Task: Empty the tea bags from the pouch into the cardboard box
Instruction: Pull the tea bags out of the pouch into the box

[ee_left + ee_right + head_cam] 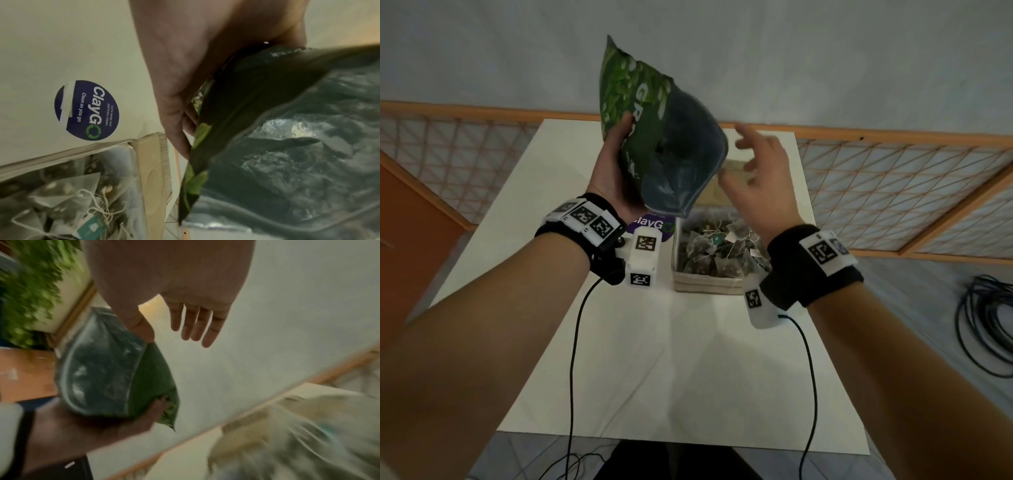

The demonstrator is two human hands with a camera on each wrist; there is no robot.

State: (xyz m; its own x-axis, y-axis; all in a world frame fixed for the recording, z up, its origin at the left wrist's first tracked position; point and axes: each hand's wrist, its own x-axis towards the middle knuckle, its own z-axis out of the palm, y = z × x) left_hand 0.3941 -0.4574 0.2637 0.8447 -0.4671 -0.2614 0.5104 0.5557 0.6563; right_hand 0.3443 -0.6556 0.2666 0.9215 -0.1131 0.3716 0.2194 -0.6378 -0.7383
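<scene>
My left hand (616, 161) grips a green pouch (654, 137) by its side and holds it upside down in the air, its open mouth pointing at the cardboard box (709, 284) below. The silver inside of the pouch (287, 146) shows no tea bags. Several pyramid tea bags (717, 250) with strings and tags fill the box (152, 170). My right hand (760, 171) hovers open just right of the pouch mouth, fingers spread and holding nothing; in the right wrist view its fingers (195, 324) hang straight beside the pouch (107, 366).
The box stands on a white table (654, 342) beside a round purple sticker (87, 110). A wooden lattice screen (893, 192) runs behind the table. Cables (986, 325) lie coiled on the floor at the right.
</scene>
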